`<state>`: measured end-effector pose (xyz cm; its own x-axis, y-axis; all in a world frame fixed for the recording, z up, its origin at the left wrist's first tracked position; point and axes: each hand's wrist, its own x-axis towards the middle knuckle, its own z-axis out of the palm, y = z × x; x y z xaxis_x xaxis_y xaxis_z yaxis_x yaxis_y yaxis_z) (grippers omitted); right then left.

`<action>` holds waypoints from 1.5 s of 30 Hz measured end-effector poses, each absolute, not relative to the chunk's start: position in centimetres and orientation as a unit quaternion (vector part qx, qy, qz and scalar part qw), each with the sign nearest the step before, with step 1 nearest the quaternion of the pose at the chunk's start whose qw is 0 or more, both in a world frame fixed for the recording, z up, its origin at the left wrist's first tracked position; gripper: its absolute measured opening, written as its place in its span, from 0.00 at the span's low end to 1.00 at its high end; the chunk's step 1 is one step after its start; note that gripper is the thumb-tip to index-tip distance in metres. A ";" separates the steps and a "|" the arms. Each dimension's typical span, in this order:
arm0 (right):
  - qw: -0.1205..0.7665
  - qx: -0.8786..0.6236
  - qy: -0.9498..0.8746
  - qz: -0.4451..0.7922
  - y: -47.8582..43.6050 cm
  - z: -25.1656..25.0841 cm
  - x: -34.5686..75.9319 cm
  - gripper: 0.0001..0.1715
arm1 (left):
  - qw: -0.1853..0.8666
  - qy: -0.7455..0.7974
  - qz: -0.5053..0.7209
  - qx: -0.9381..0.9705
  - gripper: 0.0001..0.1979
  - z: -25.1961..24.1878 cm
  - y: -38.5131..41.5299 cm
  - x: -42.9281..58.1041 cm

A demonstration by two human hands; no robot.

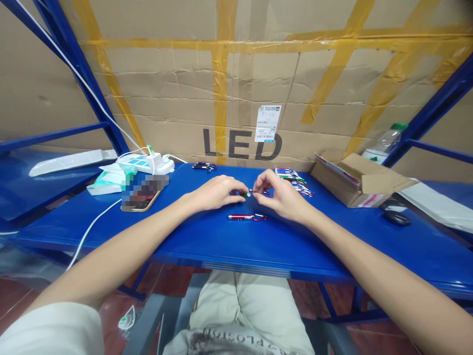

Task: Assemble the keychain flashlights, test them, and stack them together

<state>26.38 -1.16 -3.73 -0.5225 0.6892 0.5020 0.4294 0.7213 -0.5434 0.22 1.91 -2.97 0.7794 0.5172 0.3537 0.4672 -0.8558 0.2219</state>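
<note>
My left hand (221, 194) pinches a green piece (245, 195), my right hand (278, 195) a tiny part (252, 191) just beside it, over the blue table (221, 242). Risk: slackened fingertips could drop either.

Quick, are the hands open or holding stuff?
Left hand: closed, pinching a small green thing.
Right hand: closed at the fingertips, pinching a tiny piece, too small to name.

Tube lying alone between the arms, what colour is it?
The tube is mostly red, in the head view.
</note>
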 end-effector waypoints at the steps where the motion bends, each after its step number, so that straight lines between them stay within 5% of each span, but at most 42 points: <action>1: 0.369 -0.323 -0.852 0.184 -1.3 -3.7 26.3 0.10 | 0.062 0.262 0.205 0.941 0.11 -2.9 1.8 0.3; 45: 0.423 -0.285 -0.834 0.211 -1.5 -3.9 25.7 0.09 | 0.046 0.280 0.245 0.927 0.10 -3.1 1.2 0.8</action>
